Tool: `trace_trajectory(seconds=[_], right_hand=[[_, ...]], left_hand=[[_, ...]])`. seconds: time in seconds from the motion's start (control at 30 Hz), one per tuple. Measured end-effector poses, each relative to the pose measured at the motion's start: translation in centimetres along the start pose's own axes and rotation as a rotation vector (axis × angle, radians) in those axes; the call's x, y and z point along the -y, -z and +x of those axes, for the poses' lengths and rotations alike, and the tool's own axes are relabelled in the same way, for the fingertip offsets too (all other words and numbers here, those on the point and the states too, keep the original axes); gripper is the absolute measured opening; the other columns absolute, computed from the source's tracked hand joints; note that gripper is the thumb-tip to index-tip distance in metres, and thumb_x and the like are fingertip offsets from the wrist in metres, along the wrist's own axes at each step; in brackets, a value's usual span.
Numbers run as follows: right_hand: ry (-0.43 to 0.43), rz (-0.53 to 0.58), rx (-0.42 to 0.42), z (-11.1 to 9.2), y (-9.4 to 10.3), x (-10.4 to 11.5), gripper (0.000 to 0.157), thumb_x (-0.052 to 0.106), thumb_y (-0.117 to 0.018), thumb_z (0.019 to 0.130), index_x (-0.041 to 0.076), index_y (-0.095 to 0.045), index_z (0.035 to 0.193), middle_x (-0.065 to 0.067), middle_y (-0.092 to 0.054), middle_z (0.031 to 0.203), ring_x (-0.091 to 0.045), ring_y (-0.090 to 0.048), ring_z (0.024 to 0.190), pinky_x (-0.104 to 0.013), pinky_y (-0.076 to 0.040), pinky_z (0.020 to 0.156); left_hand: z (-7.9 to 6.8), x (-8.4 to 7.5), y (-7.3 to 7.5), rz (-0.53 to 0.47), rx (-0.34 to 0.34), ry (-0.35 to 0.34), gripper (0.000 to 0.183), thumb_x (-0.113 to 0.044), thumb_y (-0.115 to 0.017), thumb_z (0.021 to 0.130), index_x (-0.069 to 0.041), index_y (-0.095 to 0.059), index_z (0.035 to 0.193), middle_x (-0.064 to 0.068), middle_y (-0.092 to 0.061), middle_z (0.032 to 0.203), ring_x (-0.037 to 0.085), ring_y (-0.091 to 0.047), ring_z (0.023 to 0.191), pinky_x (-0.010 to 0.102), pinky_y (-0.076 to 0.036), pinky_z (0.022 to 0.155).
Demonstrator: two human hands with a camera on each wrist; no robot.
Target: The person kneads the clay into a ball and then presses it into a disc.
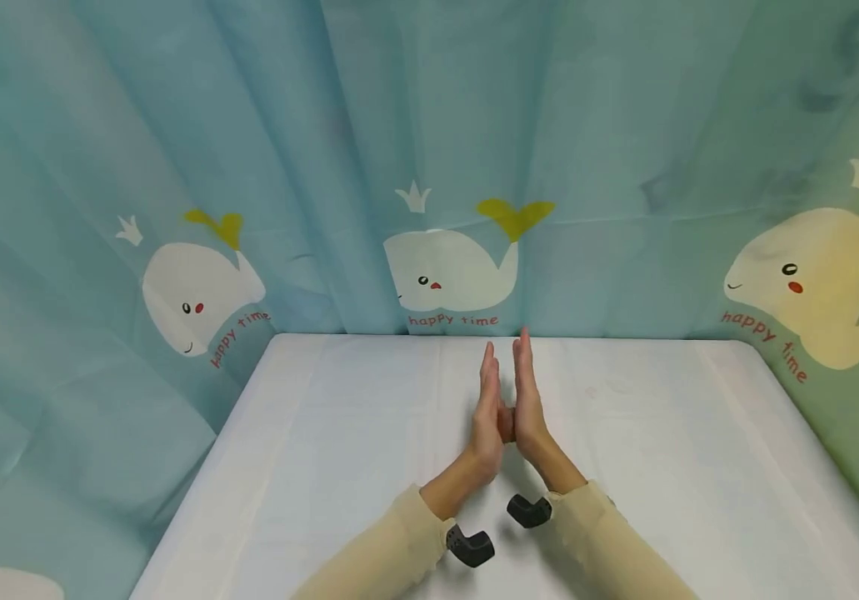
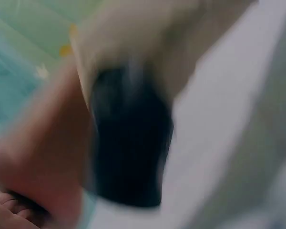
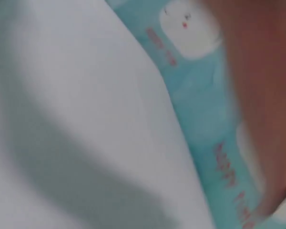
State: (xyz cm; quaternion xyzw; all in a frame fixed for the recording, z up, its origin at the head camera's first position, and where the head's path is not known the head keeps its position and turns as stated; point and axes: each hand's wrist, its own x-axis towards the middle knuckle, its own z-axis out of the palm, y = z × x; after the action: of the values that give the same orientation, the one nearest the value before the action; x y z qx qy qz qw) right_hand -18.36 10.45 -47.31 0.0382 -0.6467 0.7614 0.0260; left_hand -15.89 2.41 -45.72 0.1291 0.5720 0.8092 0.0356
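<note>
My left hand (image 1: 486, 417) and right hand (image 1: 530, 410) face each other palm to palm over the white table. Both have straight fingers pointing away toward the far edge. The fingertips stand slightly apart, while the thumbs come together between the palms. Neither hand shows an object in it. In the left wrist view, the blurred right forearm with its sleeve (image 2: 133, 28) and a dark wrist camera (image 2: 128, 143) fill the middle. The right wrist view catches part of a blurred hand (image 3: 267, 86) along its right side.
A white-covered table (image 1: 354, 417) lies beneath the hands. Behind it and at both sides hangs a blue-green curtain (image 1: 444, 100) printed with whales and red lettering. Black wrist cameras stick out inward from both cuffs, close to one another. Arm shadows fall on the table.
</note>
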Motion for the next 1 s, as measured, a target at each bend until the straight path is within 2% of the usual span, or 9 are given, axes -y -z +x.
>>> trace_trajectory(seconds=[0.17,0.37,0.43,0.6,0.63,0.7,0.77,0.87,1.0], right_hand=[[-0.085,0.206,0.069,-0.2,0.5,0.2,0.061,0.060,-0.007,0.108,0.040,0.005,0.164,0.015,0.007,0.171,-0.005,0.006,0.156,-0.030,-0.012,0.124],[0.054,0.075,0.146,-1.8,-2.3,2.2,0.060,0.057,-0.010,0.109,0.037,-0.006,0.165,0.011,-0.004,0.171,-0.005,-0.002,0.155,-0.044,-0.002,0.125],[0.076,0.011,0.131,-2.3,-2.8,2.7,0.055,0.056,-0.012,0.110,0.043,-0.010,0.164,0.012,-0.007,0.171,-0.011,-0.029,0.146,-0.044,-0.016,0.120],[0.079,-0.049,0.090,-2.1,-2.4,3.0,0.053,0.053,-0.013,0.111,0.046,-0.006,0.163,0.013,-0.006,0.171,-0.014,-0.028,0.147,-0.047,-0.017,0.118],[0.073,-0.033,0.080,-1.8,-2.1,3.0,0.054,0.054,-0.014,0.110,0.046,-0.005,0.163,0.013,-0.005,0.171,-0.011,-0.011,0.154,-0.048,-0.010,0.121],[0.049,-0.008,0.055,-1.1,-1.4,2.9,0.055,0.055,-0.013,0.110,0.046,-0.001,0.163,0.012,-0.001,0.171,-0.010,0.002,0.156,-0.040,-0.016,0.120],[0.016,0.042,0.030,-0.4,-0.7,2.7,0.056,0.059,-0.013,0.109,0.048,0.001,0.162,0.011,0.001,0.172,-0.010,0.001,0.156,-0.027,-0.036,0.102],[0.000,0.051,0.044,-0.3,-0.3,2.1,0.058,0.061,-0.012,0.108,0.048,0.001,0.163,0.008,0.004,0.172,-0.008,-0.045,0.131,-0.018,-0.033,0.056],[0.051,-0.016,0.123,-1.5,-0.8,1.4,0.057,0.054,-0.009,0.110,0.041,0.000,0.165,0.007,0.004,0.172,-0.004,-0.050,0.100,-0.017,-0.039,0.061]], left_hand=[[-0.1,-1.2,-0.9,0.090,0.068,-0.092,0.061,-0.044,-0.017,0.110,-0.024,-0.004,0.167,-0.005,0.000,0.173,0.016,-0.003,0.158,0.049,-0.005,0.125],[2.6,-0.4,1.4,0.111,-0.128,-0.037,0.061,-0.043,-0.022,0.111,-0.024,-0.008,0.167,-0.004,-0.004,0.173,0.019,-0.006,0.157,0.052,-0.007,0.124],[3.1,0.1,2.2,0.107,-0.151,-0.011,0.061,-0.042,-0.021,0.111,-0.023,-0.007,0.167,-0.002,-0.002,0.173,0.020,-0.003,0.157,0.054,-0.007,0.124],[2.3,0.5,2.0,0.109,-0.074,0.040,0.060,-0.043,-0.016,0.112,-0.026,-0.004,0.167,0.000,-0.001,0.173,0.018,-0.004,0.158,0.048,-0.006,0.125],[1.9,0.3,1.6,0.111,-0.048,0.040,0.060,-0.044,-0.016,0.111,-0.027,-0.004,0.167,0.000,0.000,0.173,0.016,-0.005,0.157,0.046,-0.007,0.125],[0.9,-0.5,0.8,0.109,-0.005,0.044,0.060,-0.049,-0.015,0.111,-0.032,-0.003,0.167,-0.001,-0.001,0.173,0.016,-0.034,0.144,0.038,-0.028,0.114],[0.3,-1.4,0.1,0.070,0.022,0.042,0.061,-0.053,-0.016,0.110,-0.034,-0.003,0.166,-0.001,0.000,0.173,0.013,-0.032,0.144,0.036,-0.027,0.113],[0.0,-2.5,-0.2,-0.042,0.000,0.055,0.063,-0.056,-0.021,0.109,-0.035,-0.005,0.166,0.002,0.001,0.173,0.023,-0.030,0.148,0.041,-0.025,0.118],[0.7,-2.9,0.0,-0.108,-0.098,0.093,0.066,-0.060,-0.028,0.107,-0.037,-0.010,0.166,0.004,-0.002,0.173,0.033,-0.005,0.158,0.052,-0.004,0.125]])
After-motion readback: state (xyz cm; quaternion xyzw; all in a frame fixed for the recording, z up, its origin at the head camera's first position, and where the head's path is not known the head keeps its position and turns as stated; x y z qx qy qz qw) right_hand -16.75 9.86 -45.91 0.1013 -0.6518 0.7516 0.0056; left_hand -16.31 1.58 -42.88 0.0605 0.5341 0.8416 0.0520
